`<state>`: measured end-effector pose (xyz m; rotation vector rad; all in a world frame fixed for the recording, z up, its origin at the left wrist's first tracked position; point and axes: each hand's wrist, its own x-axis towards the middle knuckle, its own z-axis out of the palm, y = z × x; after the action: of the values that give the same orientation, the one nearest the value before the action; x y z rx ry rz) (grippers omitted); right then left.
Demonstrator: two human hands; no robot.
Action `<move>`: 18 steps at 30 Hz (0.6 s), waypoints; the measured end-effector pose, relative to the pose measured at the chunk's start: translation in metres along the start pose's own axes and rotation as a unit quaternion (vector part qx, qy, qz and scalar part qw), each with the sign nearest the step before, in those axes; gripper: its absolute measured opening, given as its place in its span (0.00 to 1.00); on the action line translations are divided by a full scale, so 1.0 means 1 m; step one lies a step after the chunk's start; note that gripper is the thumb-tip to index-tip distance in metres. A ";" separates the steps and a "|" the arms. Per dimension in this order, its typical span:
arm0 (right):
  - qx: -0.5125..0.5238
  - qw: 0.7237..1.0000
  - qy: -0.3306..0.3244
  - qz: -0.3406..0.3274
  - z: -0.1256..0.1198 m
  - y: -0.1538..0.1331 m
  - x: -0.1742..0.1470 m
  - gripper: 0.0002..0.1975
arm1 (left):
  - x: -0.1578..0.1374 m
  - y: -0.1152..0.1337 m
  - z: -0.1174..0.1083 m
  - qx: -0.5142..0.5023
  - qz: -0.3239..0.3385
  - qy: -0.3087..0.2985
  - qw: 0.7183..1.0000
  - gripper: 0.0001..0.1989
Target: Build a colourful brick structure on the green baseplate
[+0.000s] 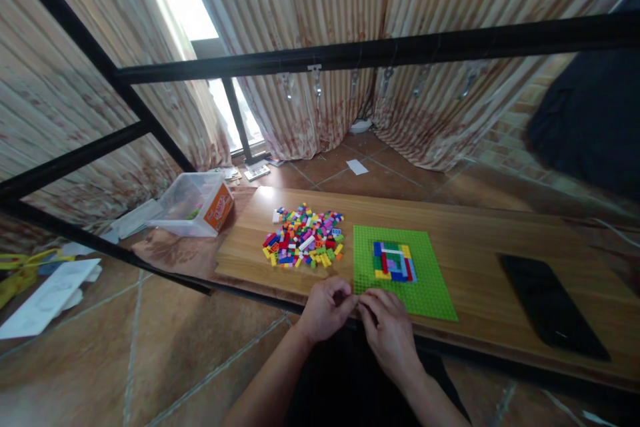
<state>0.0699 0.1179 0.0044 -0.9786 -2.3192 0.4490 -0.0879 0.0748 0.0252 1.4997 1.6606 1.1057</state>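
Note:
My left hand [327, 309] and my right hand [387, 323] meet at the front edge of the wooden board, fingertips pinched together. Whatever lies between the fingertips is too small and covered to make out. Just beyond my right hand is a green baseplate [433, 280], whose near left corner the hand partly overlaps. On the baseplate sits a roughly square structure of toy bricks [395, 261] in blue, red, yellow, green and white. Left of the plate, beyond my left hand, spreads a pile of loose toy bricks [305, 237] in many colours.
A clear plastic bin [185, 203] with an orange label stands left of the wooden board [480, 233]. A black flat object [553, 307] lies on the board's right side. Black metal bars [350, 53] cross in front of the curtains. Papers [50, 297] lie on the tiled floor.

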 end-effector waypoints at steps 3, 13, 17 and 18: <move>-0.015 1.000 -0.005 -0.005 0.001 0.001 0.001 0.08 | -0.001 -0.001 0.001 0.000 0.004 0.011 1.000 0.09; -0.010 1.000 0.004 0.006 0.005 0.011 0.001 0.10 | -0.006 0.002 0.001 -0.025 -0.008 0.045 0.999 0.05; -0.015 0.999 0.013 0.026 0.008 0.010 0.006 0.10 | -0.015 -0.001 -0.010 0.013 -0.031 0.086 0.996 0.05; -0.014 0.999 0.013 0.028 0.008 0.010 0.006 0.10 | -0.016 -0.003 -0.015 0.033 -0.034 0.099 0.994 0.05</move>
<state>0.0666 0.1287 -0.0044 -1.0589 -2.2856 0.4247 -0.1002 0.0562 0.0278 1.3995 1.8852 1.2048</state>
